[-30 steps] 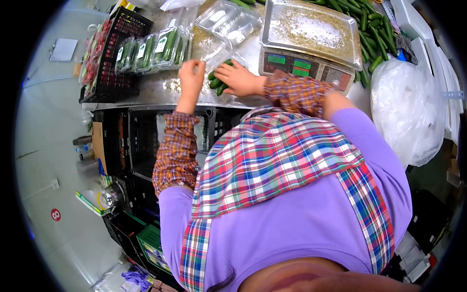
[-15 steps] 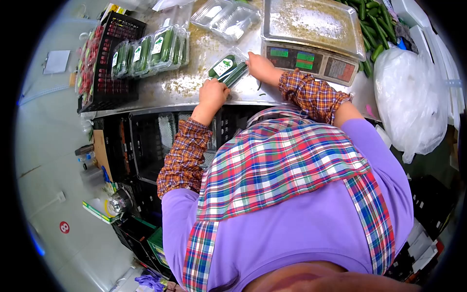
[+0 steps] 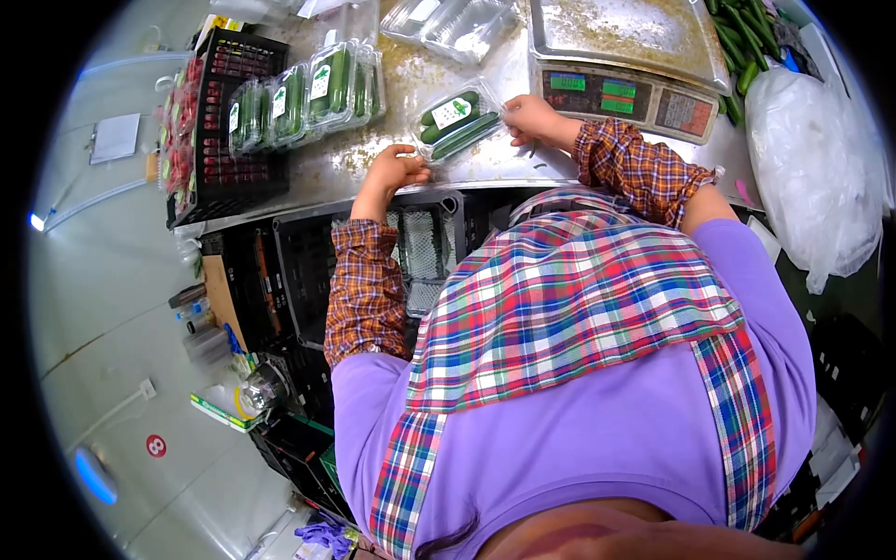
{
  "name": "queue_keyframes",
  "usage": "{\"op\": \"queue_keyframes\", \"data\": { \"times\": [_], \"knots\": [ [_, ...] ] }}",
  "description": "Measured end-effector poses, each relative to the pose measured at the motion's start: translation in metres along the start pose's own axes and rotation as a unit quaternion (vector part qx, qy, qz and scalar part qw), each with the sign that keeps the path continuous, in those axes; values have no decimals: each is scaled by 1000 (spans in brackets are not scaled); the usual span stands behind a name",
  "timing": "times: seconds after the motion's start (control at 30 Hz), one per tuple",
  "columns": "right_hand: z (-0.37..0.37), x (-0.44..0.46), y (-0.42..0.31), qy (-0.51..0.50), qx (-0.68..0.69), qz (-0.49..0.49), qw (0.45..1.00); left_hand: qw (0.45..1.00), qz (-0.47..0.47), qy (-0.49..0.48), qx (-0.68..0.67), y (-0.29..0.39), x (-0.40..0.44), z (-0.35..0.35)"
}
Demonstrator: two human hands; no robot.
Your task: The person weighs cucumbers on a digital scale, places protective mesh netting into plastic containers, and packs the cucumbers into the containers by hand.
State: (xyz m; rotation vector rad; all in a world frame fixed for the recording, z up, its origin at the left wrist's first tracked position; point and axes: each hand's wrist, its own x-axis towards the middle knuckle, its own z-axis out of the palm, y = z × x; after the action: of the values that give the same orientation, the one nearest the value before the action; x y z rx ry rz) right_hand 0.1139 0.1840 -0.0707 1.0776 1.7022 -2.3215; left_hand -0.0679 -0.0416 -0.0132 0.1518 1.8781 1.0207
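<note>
A clear plastic pack of green cucumbers (image 3: 460, 133) sits on a worn metal tabletop (image 3: 322, 173), near the table's near edge, between a person's two bare hands. A white label with a green design (image 3: 452, 113) shows on its upper side.

The right hand (image 3: 539, 121) is at the pack's right edge, fingers bent and fingertips meeting the plastic; whether it grips or only touches, I cannot tell. The left hand (image 3: 397, 170) is at the near left corner, fingers loosely curled with a small gap under the thumb; I cannot tell whether it touches the pack.

To the left stands a row of similar labelled packs (image 3: 331, 89), and beyond them a black crate (image 3: 231, 131) with red items along its left side. Farther back, beyond the pack, lie open clear boxes (image 3: 457, 30).

To the far right is a scale (image 3: 597, 96) with green-lit displays, topped by a metal tray (image 3: 625, 28). Loose cucumbers (image 3: 744, 37) are heaped right of it, with a whitish plastic bag (image 3: 812, 173) nearer.

Nearest, the person wears a plaid apron (image 3: 569, 308) over a purple top (image 3: 579, 439), with checked orange-brown sleeve covers (image 3: 369, 289).
</note>
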Motion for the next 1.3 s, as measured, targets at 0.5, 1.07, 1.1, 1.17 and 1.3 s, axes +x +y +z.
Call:
{"op": "queue_keyframes", "data": {
  "times": [0.5, 1.07, 1.1, 1.17, 1.3],
  "knots": [
    [2, -9, -6, 84, -90, -6, 992, 997, -57, -47, 2, -4, 24, 18],
    [7, -71, -104, -80, -70, -227, 968, 940, 196, -58, -272, 64, -65, 10],
    [10, -76, -113, -92, -27, -218, 971, 936, 194, -54, -289, 67, -67, 4],
    [14, -86, -131, -142, 38, -213, 966, 932, 191, -28, -308, 75, -75, -7],
    [19, -88, -131, -160, 58, -217, 961, 890, 205, 18, -407, 94, -68, -57]
  ]
}}
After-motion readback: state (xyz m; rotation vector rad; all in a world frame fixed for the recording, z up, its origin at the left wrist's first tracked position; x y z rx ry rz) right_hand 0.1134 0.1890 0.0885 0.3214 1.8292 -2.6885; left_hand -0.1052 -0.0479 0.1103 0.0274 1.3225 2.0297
